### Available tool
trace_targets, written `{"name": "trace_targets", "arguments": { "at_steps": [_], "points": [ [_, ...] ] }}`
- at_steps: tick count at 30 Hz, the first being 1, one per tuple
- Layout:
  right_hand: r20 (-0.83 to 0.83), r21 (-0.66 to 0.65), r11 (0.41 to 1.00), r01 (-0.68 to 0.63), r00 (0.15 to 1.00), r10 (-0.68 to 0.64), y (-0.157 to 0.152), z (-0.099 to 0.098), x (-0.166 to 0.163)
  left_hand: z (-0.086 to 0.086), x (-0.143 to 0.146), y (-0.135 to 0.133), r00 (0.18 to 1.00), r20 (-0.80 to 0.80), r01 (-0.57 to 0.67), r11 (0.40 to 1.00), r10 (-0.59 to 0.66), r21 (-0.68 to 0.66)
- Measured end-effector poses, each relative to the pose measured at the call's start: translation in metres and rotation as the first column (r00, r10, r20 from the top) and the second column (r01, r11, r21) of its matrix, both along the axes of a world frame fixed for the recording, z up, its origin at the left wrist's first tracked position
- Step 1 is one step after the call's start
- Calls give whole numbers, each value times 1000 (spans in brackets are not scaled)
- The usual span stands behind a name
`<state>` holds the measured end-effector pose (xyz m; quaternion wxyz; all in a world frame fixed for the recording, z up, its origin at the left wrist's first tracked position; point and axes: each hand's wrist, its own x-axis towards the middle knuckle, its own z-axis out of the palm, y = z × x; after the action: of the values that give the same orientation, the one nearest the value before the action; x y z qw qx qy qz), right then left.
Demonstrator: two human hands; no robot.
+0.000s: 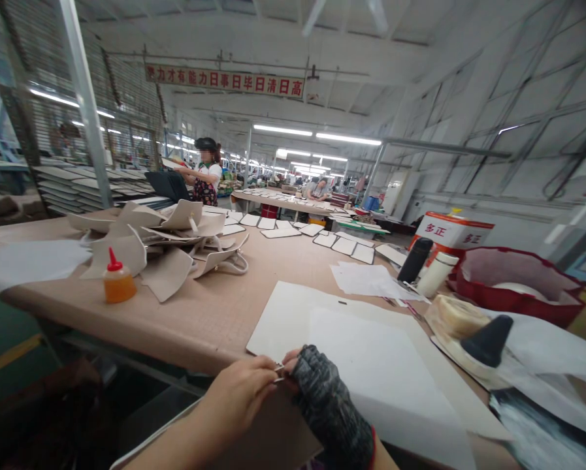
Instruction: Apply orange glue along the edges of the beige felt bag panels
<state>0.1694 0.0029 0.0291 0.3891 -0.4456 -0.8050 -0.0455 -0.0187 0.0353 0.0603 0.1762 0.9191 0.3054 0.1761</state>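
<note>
So both hands meet at the near edge of the table: the bare left hand and the right hand, which wears a grey knit fingerless glove, pinch a small pale tab between their fingertips, narrow grip on both sides. That tab sits right at the near edge of a big white panel lying flat on the tan table, with a sheet of white paper over part of it.

Further out, an orange squeeze bottle with a red cap stands beside a heap of beige cut pieces. Off right, a black bottle and a white one stand near a red-rimmed tub, and a red-and-white can reads 多正.

It's a long factory hall with strip lights; a red banner overhead ends in 日事日毕日清日高. Another person works at a far table.
</note>
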Motion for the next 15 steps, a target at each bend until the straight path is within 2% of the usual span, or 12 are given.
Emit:
{"name": "trace_targets", "arguments": {
  "at_steps": [4,6,8,12,15],
  "points": [
    [-126,-149,986,-76,990,58,0,3,5,-5,-1,2,996,91,-20,998,26,-61],
    [-154,-242,962,-126,984,90,1,2,9,-5,-1,4,993,111,-38,995,48,-90],
    [-159,-301,946,-123,984,77,2,-2,13,-4,0,6,991,120,-50,991,65,-126],
    [-190,-346,936,-71,982,4,4,-11,17,-1,0,7,990,127,-42,981,66,-188],
    [-212,-358,931,-76,977,-2,4,-11,15,2,1,6,988,129,-49,973,80,-227]
  ]
}}
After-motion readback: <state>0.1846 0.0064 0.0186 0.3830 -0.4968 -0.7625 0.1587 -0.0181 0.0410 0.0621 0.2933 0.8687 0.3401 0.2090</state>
